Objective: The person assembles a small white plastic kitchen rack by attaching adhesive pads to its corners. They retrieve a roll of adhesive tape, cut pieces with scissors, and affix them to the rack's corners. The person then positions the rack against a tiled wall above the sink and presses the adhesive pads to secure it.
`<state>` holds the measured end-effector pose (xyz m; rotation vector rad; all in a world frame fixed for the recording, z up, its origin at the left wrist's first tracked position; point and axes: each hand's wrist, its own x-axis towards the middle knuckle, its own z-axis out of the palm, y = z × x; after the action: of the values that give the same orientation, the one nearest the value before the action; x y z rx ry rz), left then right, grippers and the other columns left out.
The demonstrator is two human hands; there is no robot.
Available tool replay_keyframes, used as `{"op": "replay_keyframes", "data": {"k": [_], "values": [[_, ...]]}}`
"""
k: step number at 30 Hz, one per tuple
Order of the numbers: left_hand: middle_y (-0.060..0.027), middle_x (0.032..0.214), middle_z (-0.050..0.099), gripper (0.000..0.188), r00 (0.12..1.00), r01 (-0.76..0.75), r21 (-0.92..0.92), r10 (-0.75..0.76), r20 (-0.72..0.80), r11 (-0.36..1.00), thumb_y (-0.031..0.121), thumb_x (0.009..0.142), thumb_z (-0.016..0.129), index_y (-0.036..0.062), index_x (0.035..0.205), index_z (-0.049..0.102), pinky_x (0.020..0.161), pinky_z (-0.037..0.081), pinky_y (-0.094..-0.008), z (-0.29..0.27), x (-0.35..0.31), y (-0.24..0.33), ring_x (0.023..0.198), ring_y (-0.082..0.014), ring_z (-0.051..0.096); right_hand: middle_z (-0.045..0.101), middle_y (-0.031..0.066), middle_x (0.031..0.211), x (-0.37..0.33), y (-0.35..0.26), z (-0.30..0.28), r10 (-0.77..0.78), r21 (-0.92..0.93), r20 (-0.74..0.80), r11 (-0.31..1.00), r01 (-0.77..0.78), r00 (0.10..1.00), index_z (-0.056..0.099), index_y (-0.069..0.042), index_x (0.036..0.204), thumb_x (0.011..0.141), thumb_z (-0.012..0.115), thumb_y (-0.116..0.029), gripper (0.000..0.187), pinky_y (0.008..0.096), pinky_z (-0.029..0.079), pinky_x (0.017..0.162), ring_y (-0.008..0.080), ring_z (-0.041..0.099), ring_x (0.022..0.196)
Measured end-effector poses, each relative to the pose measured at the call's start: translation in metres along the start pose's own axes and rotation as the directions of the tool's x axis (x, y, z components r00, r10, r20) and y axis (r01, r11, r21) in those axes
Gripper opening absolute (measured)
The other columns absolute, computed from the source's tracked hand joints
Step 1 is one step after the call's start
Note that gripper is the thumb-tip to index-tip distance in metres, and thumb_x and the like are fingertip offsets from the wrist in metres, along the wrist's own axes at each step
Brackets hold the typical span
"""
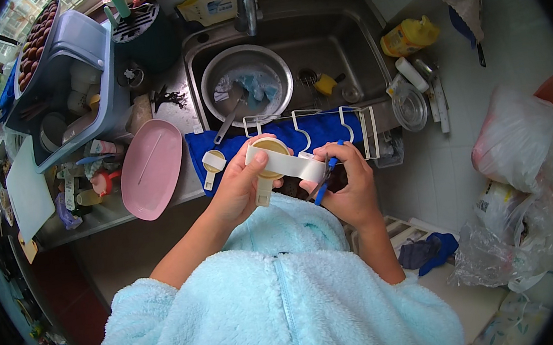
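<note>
My left hand is closed on a cream paddle-shaped piece, a round disc with a short slotted tab. Its thumb presses a strip of wide white tape across the disc. The strip stretches to the roll, which sits at my right hand. Those fingers are closed around blue-handled scissors and partly hide the roll; the blades are hard to make out. To the left of my left hand, a similar smaller cream piece lies on a blue cloth with white tape on it.
A white wire rack rests along the sink's front edge. The steel sink holds a metal basin with a blue cloth in it. A pink tray and a grey-blue dish box stand left. Plastic bags hang right.
</note>
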<state>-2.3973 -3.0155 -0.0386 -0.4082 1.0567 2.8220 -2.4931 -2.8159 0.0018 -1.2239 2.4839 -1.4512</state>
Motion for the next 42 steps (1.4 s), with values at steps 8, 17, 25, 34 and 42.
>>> {"op": "replay_keyframes", "data": {"k": [8, 17, 25, 34, 42], "values": [[-0.0153, 0.128, 0.065, 0.046, 0.997, -0.025, 0.087, 0.031, -0.067, 0.996, 0.036, 0.102, 0.065, 0.0116, 0.138, 0.05, 0.093, 0.056, -0.0342, 0.003, 0.001, 0.0, 0.118, -0.0198, 0.064, 0.068, 0.0105, 0.103, -0.001, -0.001, 0.002, 0.016, 0.007, -0.01, 1.0, -0.016, 1.0, 0.061, -0.007, 0.113, 0.068, 0.093, -0.013, 0.055, 0.0346, 0.056, 0.082, 0.0234, 0.068, 0.091], [-0.0065, 0.122, 0.065, 0.041, 0.994, 0.095, -0.029, -0.096, -0.046, 0.995, 0.03, 0.1, 0.068, 0.0079, 0.132, 0.055, 0.089, 0.057, -0.0296, -0.003, 0.001, 0.003, 0.108, -0.0133, 0.065, 0.068, 0.0092, 0.103, -0.004, 0.005, 0.005, 0.058, 0.097, -0.016, 0.994, -0.056, 0.998, 0.059, -0.006, 0.116, 0.07, 0.092, -0.011, 0.057, 0.0326, 0.055, 0.085, 0.0196, 0.067, 0.093], [-0.0024, 0.111, 0.065, 0.035, 0.99, 0.127, -0.176, -0.135, -0.031, 0.976, 0.032, 0.102, 0.066, 0.0081, 0.125, 0.058, 0.077, 0.057, -0.0251, -0.007, 0.004, -0.003, 0.094, -0.0094, 0.064, 0.065, 0.0095, 0.106, -0.008, 0.013, 0.014, 0.149, 0.251, 0.012, 0.957, -0.147, 0.989, 0.06, -0.008, 0.119, 0.068, 0.093, -0.018, 0.062, 0.0369, 0.052, 0.085, 0.0267, 0.065, 0.095], [-0.0028, 0.111, 0.064, 0.037, 0.99, 0.132, -0.219, -0.139, -0.018, 0.967, 0.033, 0.104, 0.061, 0.0082, 0.131, 0.055, 0.072, 0.055, -0.0236, 0.004, 0.003, -0.001, 0.088, -0.0092, 0.063, 0.059, 0.0063, 0.104, -0.013, 0.012, 0.033, 0.278, 0.558, 0.001, 0.797, -0.232, 0.96, 0.051, -0.006, 0.128, 0.077, 0.089, -0.016, 0.065, 0.0336, 0.051, 0.094, 0.0172, 0.062, 0.101], [-0.0038, 0.115, 0.062, 0.046, 0.992, 0.122, -0.194, -0.116, 0.043, 0.973, 0.036, 0.104, 0.06, 0.0083, 0.139, 0.049, 0.07, 0.054, -0.0234, 0.004, 0.002, -0.007, 0.09, -0.0108, 0.062, 0.059, 0.0034, 0.1, -0.01, 0.004, 0.03, 0.311, 0.424, -0.097, 0.872, -0.244, 0.945, 0.052, -0.004, 0.126, 0.079, 0.085, -0.003, 0.058, 0.0323, 0.051, 0.095, 0.0139, 0.06, 0.099]]}}
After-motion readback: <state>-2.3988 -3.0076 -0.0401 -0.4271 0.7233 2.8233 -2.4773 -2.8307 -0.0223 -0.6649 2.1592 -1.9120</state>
